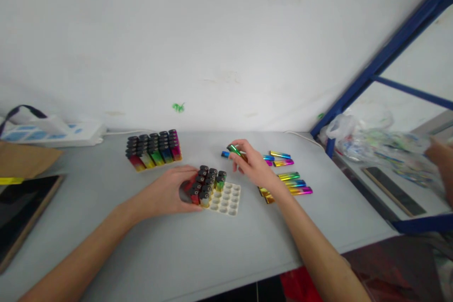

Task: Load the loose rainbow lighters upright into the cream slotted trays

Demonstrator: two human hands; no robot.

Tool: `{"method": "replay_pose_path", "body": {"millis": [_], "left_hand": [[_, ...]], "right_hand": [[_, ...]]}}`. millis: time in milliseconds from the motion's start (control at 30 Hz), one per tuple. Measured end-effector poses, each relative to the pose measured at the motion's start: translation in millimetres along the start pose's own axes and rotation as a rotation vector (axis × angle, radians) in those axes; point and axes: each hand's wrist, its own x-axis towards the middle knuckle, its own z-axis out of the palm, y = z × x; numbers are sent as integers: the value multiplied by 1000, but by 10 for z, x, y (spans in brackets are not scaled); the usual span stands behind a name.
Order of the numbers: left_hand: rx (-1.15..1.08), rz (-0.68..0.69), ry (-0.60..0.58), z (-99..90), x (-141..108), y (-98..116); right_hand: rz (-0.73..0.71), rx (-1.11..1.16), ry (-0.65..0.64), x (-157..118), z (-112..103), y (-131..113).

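Observation:
A white plastic tray (231, 200) with round holes lies on the table, partly filled with upright black-topped lighters (205, 184). The holes on its right side hold nothing. My left hand (175, 191) curls around the tray's left side, thumb in front and fingers behind, against the red lighters. Above and right of the tray, my right hand (249, 160) pinches a shiny green lighter (236, 152), held tilted. Loose lighters in metallic colours lie under and beside that hand, among them a blue lighter (225, 154) and a magenta-gold lighter (300, 190).
A full block of upright lighters (154, 151) stands behind on the left. At the left edge are a dark tablet-like panel (28, 207), brown cardboard (28, 160) and a white power strip (88, 133). Beyond the blue frame (354, 89) are plastic bags (375, 146) and another person's hand (440, 160).

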Motion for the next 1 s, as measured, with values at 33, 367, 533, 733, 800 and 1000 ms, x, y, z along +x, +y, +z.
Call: {"method": "replay_pose_path", "body": {"millis": [33,367,533,733,800,1000], "left_hand": [[6,-3,-4,-1,0,1],[48,-30,85,66,-13,-110],[36,-30,76,65,-9,-122],[52,-39,98,62,-10,-96],[60,-41,109,70,-6,-97],[65,-80,131,101,12,-122]], "right_hand": [[5,8,15,-1,43,-14],[70,-144,306,-32,209,-178],[91,-140,325,-44,201,-222],[109,-131,303,-39,203,-220],[104,-129,309,-34,210,-208],[105,-131,364,-16,230,-137]]}}
